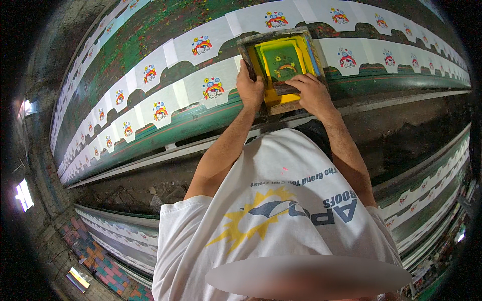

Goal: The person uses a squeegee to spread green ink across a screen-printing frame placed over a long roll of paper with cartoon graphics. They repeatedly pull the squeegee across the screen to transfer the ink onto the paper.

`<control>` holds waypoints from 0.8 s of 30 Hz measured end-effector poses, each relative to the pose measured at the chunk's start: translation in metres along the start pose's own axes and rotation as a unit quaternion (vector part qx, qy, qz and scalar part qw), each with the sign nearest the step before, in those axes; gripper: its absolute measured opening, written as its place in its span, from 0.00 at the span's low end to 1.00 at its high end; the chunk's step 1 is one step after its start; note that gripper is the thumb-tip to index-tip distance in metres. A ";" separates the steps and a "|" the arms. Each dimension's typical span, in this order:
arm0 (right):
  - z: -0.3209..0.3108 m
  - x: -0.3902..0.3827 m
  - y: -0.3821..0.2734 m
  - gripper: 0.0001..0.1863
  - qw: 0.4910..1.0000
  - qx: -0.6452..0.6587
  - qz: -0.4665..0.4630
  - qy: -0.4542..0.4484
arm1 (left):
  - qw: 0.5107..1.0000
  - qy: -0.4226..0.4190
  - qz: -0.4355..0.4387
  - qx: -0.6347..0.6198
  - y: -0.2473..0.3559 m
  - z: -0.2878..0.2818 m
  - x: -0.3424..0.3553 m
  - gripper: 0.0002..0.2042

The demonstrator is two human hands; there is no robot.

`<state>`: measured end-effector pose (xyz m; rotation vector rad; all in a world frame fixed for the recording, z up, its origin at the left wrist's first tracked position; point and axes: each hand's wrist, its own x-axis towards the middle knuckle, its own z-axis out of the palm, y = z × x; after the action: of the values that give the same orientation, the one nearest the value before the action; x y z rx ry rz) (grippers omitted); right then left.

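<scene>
A wooden-framed printing screen [273, 36] lies on the long green table, with yellow ink spread around the inside of its mesh. Through the mesh a rainbow motif shows in the middle. My left hand [250, 89] is closed around the frame's left side. Inside the frame, near its close end, my right hand [315, 95] grips a squeegee [284, 89] with a brown wooden handle. The squeegee's blade edge is hidden. White cut pieces [188, 80] printed with a colourful cartoon and rainbow extend in rows to both sides of the screen.
The green printing table [211, 114] curves across the view, with a pale rail [145, 156] along its near edge. Behind me stand more tables with printed white pieces [125, 233]. A dark aisle [401, 130] runs between them. A brick wall [37, 165] stands at the left.
</scene>
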<state>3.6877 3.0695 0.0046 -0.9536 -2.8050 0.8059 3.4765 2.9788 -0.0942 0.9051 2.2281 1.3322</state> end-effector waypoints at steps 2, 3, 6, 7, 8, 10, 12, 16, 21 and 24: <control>0.000 -0.004 0.000 0.28 1.000 0.006 0.005 -0.006 | 0.999 -0.004 0.005 0.042 0.002 -0.001 -0.001 0.41; 0.001 -0.007 0.000 0.28 1.000 0.013 0.006 -0.010 | 0.998 -0.008 0.001 0.059 0.003 -0.001 -0.002 0.41; 0.007 -0.015 0.002 0.28 1.000 -0.001 -0.014 0.006 | 0.998 -0.005 0.009 0.062 0.007 -0.003 -0.004 0.41; 0.010 -0.016 0.002 0.28 1.000 -0.010 -0.022 0.017 | 0.998 -0.003 0.022 0.054 0.008 -0.003 -0.005 0.41; 0.013 -0.017 0.003 0.28 0.999 -0.019 -0.025 0.029 | 0.998 0.000 0.034 0.046 0.009 -0.004 -0.004 0.41; 0.019 -0.014 0.004 0.28 0.998 -0.036 -0.022 0.047 | 0.998 -0.002 0.048 0.042 0.010 -0.005 -0.004 0.41; 0.022 -0.002 0.007 0.28 0.996 -0.037 -0.038 0.069 | 0.998 -0.007 0.054 0.043 0.010 -0.005 -0.004 0.42; 0.016 0.037 0.018 0.29 0.995 -0.029 -0.050 0.084 | 0.995 0.012 0.077 0.062 0.009 -0.004 -0.007 0.42; -0.002 0.096 0.031 0.26 0.998 -0.021 -0.037 0.035 | 0.988 0.027 0.133 0.067 0.005 -0.003 -0.008 0.43; -0.019 0.131 0.035 0.23 0.999 -0.020 -0.023 -0.034 | 0.990 0.023 0.115 0.082 0.004 -0.003 -0.008 0.44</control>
<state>3.6055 3.1779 -0.0093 -0.8815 -2.8996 0.7926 3.4820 2.9727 -0.0889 1.2361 2.3530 1.2907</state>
